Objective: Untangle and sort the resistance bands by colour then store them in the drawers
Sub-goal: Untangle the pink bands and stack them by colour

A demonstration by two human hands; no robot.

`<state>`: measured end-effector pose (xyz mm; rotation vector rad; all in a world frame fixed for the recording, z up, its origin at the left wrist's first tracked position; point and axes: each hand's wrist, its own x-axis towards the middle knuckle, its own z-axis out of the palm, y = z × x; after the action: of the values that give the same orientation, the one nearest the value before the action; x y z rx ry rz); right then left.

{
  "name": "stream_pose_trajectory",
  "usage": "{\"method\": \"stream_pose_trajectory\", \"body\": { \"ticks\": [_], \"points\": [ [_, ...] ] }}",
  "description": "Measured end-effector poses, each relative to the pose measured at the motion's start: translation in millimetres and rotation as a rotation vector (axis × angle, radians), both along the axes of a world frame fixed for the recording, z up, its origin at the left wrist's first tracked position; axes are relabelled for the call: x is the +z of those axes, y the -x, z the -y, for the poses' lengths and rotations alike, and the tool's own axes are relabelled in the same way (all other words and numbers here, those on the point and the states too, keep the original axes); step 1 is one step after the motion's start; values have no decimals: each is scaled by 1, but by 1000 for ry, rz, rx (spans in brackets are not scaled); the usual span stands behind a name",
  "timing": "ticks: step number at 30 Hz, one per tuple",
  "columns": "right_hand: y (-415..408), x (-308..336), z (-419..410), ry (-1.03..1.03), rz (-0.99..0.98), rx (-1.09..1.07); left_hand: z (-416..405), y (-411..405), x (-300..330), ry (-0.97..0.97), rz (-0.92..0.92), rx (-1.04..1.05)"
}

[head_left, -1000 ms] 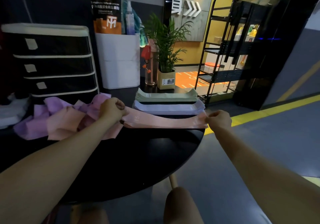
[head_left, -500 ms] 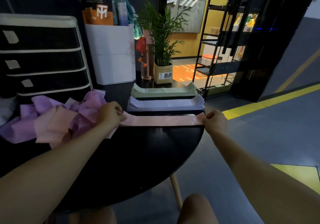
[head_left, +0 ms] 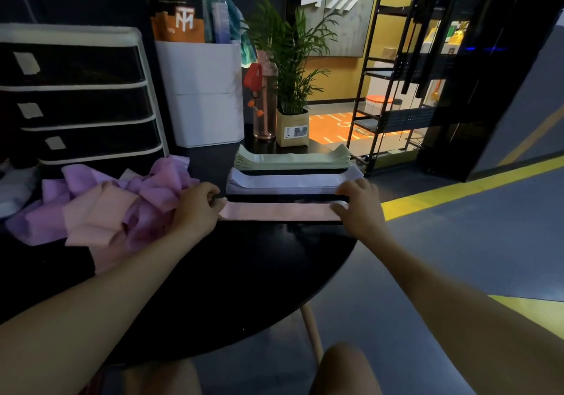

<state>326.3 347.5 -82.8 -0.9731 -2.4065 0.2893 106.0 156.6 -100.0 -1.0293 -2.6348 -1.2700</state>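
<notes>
The pink band [head_left: 279, 211] is lying flat and straight near the far right edge of the black surface [head_left: 244, 272], just in front of the white stack [head_left: 290, 182] and the green stack [head_left: 293, 160] beyond it. It looks thin, light, soft and stretchy, likely a little grippy, so it will probably flop and twist unless it is being taken by both short ends and kept under light tension.

The left hand [head_left: 195, 210] is sitting at the band's left end, knuckles up, its fingers curling down and seeming to be pinching that end. The right hand [head_left: 357, 208] is lying at the right end, wrist low, its fingers bending down onto the band and holding it against the surface. Both forearms are reaching forward and converging slightly.

The tangled pile [head_left: 100, 208] of purple and pink bands is waiting at the left side, in front of the closed drawers [head_left: 79, 101].
</notes>
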Motion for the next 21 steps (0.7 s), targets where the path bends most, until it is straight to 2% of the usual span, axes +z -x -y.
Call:
{"method": "stream_pose_trajectory", "body": {
  "ticks": [2, 5, 9, 14, 21],
  "points": [
    [11, 2, 8, 34, 102, 204, 6, -4, -5, 44, -37, -19],
    [25, -1, 15, 118, 223, 327, 14, -9, -13, 109, -83, -24],
    [31, -11, 12, 42, 289, 349, 15, -18, -16, 138, -148, 6],
    [32, -25, 7, -17, 206, 350, 16, -24, -19, 100, -202, 42],
    [36, -29, 6, -6, 195, 350, 15, -20, -22, 115, -194, 44]
  ]
}}
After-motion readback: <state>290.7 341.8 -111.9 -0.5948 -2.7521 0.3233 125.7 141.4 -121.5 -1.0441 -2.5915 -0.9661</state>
